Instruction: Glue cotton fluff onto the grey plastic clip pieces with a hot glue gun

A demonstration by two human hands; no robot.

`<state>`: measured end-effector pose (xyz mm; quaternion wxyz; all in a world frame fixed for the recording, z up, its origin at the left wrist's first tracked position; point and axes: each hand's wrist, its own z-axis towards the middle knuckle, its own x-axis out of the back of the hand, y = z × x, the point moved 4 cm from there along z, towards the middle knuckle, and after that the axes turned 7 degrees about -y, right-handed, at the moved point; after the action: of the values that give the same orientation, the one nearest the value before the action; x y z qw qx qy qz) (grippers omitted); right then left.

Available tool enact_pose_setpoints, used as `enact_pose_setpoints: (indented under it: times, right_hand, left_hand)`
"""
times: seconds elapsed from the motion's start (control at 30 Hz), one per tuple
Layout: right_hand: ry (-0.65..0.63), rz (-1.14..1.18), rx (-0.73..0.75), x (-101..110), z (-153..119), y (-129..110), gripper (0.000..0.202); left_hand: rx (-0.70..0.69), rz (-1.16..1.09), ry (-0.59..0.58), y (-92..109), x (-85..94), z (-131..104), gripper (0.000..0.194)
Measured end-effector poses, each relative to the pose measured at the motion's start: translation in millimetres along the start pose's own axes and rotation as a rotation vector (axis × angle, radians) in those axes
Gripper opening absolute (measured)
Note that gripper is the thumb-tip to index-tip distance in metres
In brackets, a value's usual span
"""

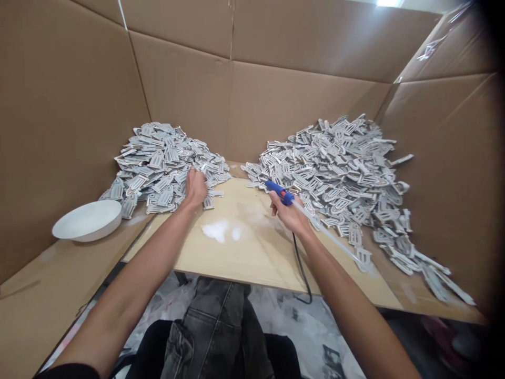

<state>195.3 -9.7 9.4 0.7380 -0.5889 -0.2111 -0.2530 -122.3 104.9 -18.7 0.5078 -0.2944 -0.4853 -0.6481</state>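
Note:
My right hand [290, 213] is wrapped round a blue glue gun [279, 192], whose nozzle end points up and left. A long clear glue stick [331, 237] runs back from it over my forearm, and a dark cord hangs below. At the right edge of the left pile of grey-white slotted pieces [158, 163] is my left hand [196, 185], its fingers bent down among the pieces. What those fingers hold, if anything, is too small to make out. A larger pile of similar pieces [335, 163] lies beyond and to the right of my right hand.
A white oval bowl [89, 221] stands at the left on cardboard. White residue [219, 230] marks the wooden board [236, 263] between my arms. Tall cardboard walls [307, 100] enclose the back and sides. The board's front edge is just beyond my lap.

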Motion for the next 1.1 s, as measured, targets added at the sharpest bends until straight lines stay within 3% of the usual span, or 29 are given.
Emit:
enact_pose_setpoints:
  times: [0.2,0.33,0.43,0.6,0.7,0.97,1.1]
  right_hand:
    - [-0.007,-0.011,-0.002,-0.5,-0.2,-1.6,0.06]
    - [-0.005,-0.021,-0.014,-1.5,0.0,-0.5,0.059]
    - [0.001,-0.011,-0.011,-2.2,0.2,0.6,0.059]
    - [-0.003,-0.015,-0.012,-1.9,-0.1,1.0,0.058]
    - [-0.003,-0.016,-0.008,-0.2,-0.6,0.2,0.059]
    - [0.051,-0.006,-0.05,9.8,1.6,2.6,0.063]
    - [0.27,-0.111,-0.136,27.6,6.5,16.1,0.046]
  left_hand:
    - [0.055,0.008,0.024,4.8,11.4,-9.3,0.039]
    - [0.021,0.053,0.036,13.0,20.6,-17.9,0.033]
    - [-0.076,0.082,-0.006,17.6,20.8,-19.4,0.032]
    - [-0.35,0.066,-0.245,23.8,4.4,-19.3,0.025]
    - [-0.429,0.041,-0.303,26.0,0.0,-21.7,0.021]
    - [-0.342,0.217,-0.3,32.7,-2.3,-28.2,0.027]
    - [-0.295,0.282,-0.279,34.2,-2.6,-28.3,0.032]
